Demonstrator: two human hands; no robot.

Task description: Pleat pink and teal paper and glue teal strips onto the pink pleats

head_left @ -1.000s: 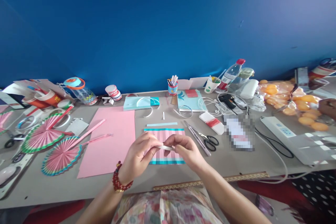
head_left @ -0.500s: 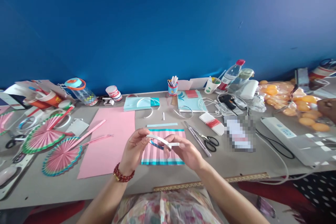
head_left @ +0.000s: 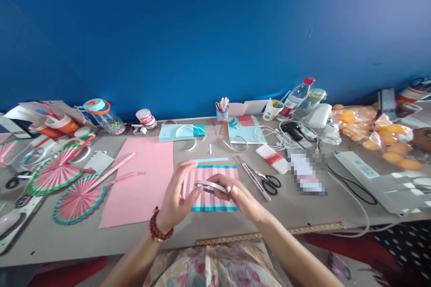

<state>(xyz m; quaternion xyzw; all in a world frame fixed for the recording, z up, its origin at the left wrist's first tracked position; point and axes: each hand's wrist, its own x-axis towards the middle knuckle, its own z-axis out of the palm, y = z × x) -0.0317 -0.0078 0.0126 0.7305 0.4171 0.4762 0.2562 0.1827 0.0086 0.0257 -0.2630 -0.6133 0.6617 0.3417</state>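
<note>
A thin roll of white tape with a bluish inner ring is held in my right hand, thumb on its right end and fingers beneath. My left hand is open at the roll's left side, its fingers and thumb spread; the thumb tip is close to the roll, and contact is unclear. Under both hands lies a pleated pink striped paper with turquoise edges. A pale blue paper strip lies just beyond it. To the right are a slim craft knife and black-handled scissors.
Pink paper and folded paper fans lie left. A wooden ruler runs along the front edge. Behind are a pen cup, a glue gun and a bottle. A power strip with cables sits right.
My left hand has let go of the roll and its fingers have spread. The roll, now in my right hand, has turned, and the short white end no longer sticks out to the right.
</note>
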